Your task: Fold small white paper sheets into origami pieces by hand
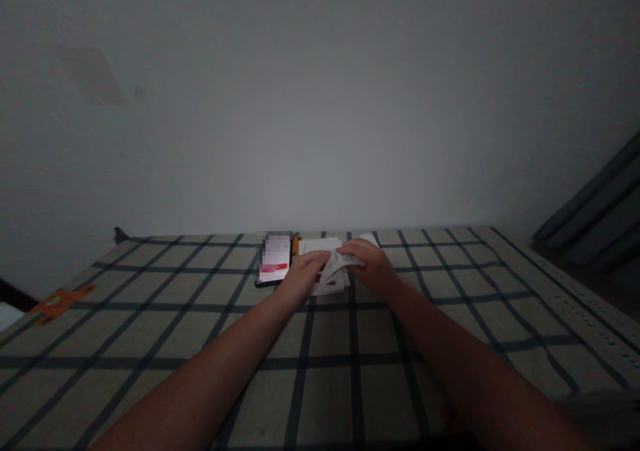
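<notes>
Places are given relative to the phone (pixel 275 258), which lies on a checked cloth (pixel 220 331) below a pale wall (pixel 320 104). Far to the left of the phone, near the cloth's edge, is an orange patch (pixel 65 303), apparently part of the cloth's decoration. The phone itself lies with its lit screen upward, its writing too small to read; set beside the hands, it is presumably placed where it can be seen without being held. Just to the right of the phone, the left hand (pixel 303 270) is closed at the fingertips, thumb and fingers pinching the near side of a thin white paper (pixel 337 263). Behind and beneath this paper, also right of the phone, lie flat white sheets (pixel 317 244), probably laid there to be within reach of both hands. The right hand (pixel 369 261), farther right of the phone, grips the same paper from the opposite side; a hold at both sides likely steadies so limp a piece. Just beyond that hand shows a white object (pixel 370 238), too covered to identify. Well to the right of the phone, dark fabric (pixel 600 204) slants down beside the cloth.
</notes>
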{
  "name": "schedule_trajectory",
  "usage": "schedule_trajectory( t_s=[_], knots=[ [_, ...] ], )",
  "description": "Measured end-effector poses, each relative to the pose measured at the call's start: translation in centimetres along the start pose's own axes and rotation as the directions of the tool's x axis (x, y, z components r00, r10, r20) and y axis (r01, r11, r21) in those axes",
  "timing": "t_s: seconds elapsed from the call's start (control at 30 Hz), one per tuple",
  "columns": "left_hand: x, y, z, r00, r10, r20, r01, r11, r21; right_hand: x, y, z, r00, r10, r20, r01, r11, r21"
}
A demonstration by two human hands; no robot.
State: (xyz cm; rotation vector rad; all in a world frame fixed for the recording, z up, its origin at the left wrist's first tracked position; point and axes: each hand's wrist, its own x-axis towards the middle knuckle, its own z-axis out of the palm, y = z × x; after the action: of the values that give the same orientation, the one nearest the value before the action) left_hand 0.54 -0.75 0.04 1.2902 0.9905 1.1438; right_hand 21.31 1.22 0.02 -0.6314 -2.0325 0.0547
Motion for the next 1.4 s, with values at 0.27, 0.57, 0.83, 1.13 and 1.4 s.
schedule_trajectory(
  t_s=[0.27, 0.57, 0.83, 1.13, 1.4],
  knots=[
    [-0.7, 0.3, 0.8, 0.989, 0.048, 0.136, -0.049, 0.999, 0.004, 0.4, -0.2, 0.8, 0.977, 0.145, -0.155, -0.144, 0.989, 0.018],
    [0.3, 0.0, 0.3, 0.995, 0.097, 0.03, -0.099, 0.988, 0.116, 0.9, -0.8, 0.5, 0.918, 0.397, -0.005, -0.393, 0.909, 0.137],
    [0.2, 0.4, 0.0, 0.985, 0.174, 0.007, -0.173, 0.969, 0.177, 0.9, -0.4, 1.0, 0.751, 0.649, 0.125, -0.646, 0.68, 0.346],
    [0.8, -0.2, -1.1, 0.96, 0.274, -0.052, -0.237, 0.9, 0.367, 1.3, -0.9, 0.7, 0.766, 0.62, 0.17, -0.624, 0.652, 0.431],
    [0.3, 1.7, -0.9, 0.998, 0.019, -0.052, -0.025, 0.992, -0.126, 1.6, 0.1, -0.7, 0.611, 0.734, 0.298, -0.72, 0.357, 0.595]
  ],
)
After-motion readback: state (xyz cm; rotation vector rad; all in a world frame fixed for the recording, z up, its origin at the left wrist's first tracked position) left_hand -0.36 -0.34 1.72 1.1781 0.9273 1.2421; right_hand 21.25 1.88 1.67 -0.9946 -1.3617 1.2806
